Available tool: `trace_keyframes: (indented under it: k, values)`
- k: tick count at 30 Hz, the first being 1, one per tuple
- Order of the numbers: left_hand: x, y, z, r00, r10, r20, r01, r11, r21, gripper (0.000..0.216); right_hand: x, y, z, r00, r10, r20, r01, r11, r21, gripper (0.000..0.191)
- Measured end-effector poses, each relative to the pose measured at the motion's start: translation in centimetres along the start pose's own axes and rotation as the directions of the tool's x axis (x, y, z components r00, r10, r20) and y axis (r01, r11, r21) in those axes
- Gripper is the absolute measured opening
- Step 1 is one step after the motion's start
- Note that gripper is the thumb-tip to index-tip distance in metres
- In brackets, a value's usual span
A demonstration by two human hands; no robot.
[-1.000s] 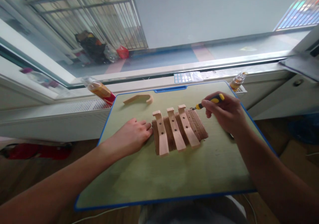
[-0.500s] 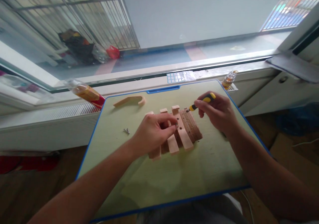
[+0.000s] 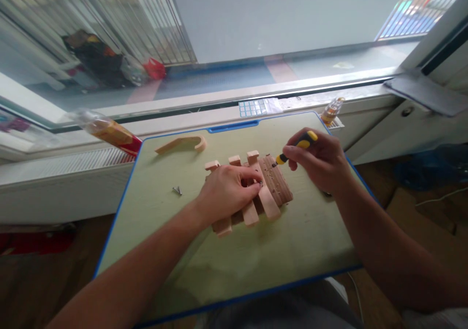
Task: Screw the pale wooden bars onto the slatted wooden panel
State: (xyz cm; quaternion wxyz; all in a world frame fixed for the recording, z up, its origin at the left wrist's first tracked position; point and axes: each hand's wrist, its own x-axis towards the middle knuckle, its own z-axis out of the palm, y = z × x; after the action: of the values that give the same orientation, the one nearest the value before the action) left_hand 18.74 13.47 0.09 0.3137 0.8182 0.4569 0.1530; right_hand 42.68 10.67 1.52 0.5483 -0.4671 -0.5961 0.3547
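Note:
On the small table lies a brown wooden piece (image 3: 278,183) with several pale wooden strips (image 3: 269,206) across it; small holes show in the brown wood. My left hand (image 3: 228,190) rests over the strips, thumb and forefinger pinched on what looks like a small screw (image 3: 261,184) at the rightmost strip. A black and yellow screwdriver (image 3: 305,140) is gripped in my right hand (image 3: 321,158), its tip pointing down-left near the brown wood's upper edge. Whether the tip touches the wood, I cannot tell.
A curved wooden strip (image 3: 183,143) lies at the table's back left, with loose screws (image 3: 177,190) nearer me. A blue rim (image 3: 234,127) edges the table. Bottles stand beyond it at left (image 3: 113,134) and right (image 3: 332,110). A blister sheet (image 3: 253,107) lies on the sill.
The camera view has shifted slightly, so the scene sits a little further left. Both hands keep their holds, with the left fingertips still at the rightmost strip.

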Motion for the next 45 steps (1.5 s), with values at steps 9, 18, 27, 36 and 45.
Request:
trace_keyframes:
  k: [9,18,27,36,45]
  values:
    - [0.0,-1.3,0.3,1.0,0.0,-0.008,-0.001,0.996,-0.091,0.019,0.7,-2.2,0.6,0.964,-0.058,0.259,0.128,0.957,-0.262,0.015]
    - [0.1,-1.4,0.3,1.0,-0.019,-0.007,0.018,0.998,-0.063,0.018,2.1,-3.0,1.5,0.925,0.055,0.377,0.091,0.929,-0.358,0.014]
    - [0.0,-1.2,0.1,0.999,-0.04,-0.017,0.04,0.998,-0.044,0.016,3.3,-4.6,2.0,0.898,0.068,0.435,0.189,0.832,-0.521,0.019]
    - [0.1,-1.6,0.2,0.999,-0.009,-0.041,0.007,0.999,-0.042,0.015,4.3,-5.1,2.2,0.859,0.073,0.507,0.286,0.753,-0.592,0.017]
    - [0.2,-1.5,0.3,1.0,-0.007,-0.024,0.005,0.998,-0.061,0.015,4.7,-4.5,1.7,0.864,0.093,0.494,0.26,0.758,-0.598,0.025]
